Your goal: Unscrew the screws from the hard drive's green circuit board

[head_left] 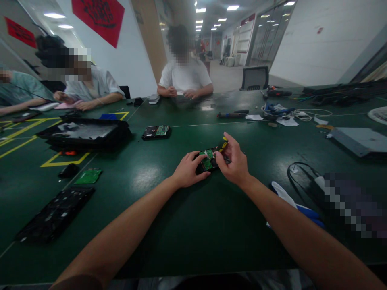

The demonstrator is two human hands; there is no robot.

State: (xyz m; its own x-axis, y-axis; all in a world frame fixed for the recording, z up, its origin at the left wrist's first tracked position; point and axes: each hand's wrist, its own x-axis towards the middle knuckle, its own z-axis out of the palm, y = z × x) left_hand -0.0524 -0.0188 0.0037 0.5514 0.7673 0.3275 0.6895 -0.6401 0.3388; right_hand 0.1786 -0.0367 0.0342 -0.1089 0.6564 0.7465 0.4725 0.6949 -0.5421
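Note:
On the green table in front of me lies a black hard drive with a green circuit board facing up. My left hand grips its left side, thumb at the near edge and fingers over the far edge and board. A yellow and black screwdriver is held in the closed fingers of my right hand, just above the drive's right side. Its tip is hidden by my fingers. Farther back and to the left lies a second hard drive, also with a green board.
Left on the table are a loose green circuit board, a black plastic frame and a black tray. Blue-white gloves lie by my right forearm. A grey metal box sits farther right. A person sits opposite.

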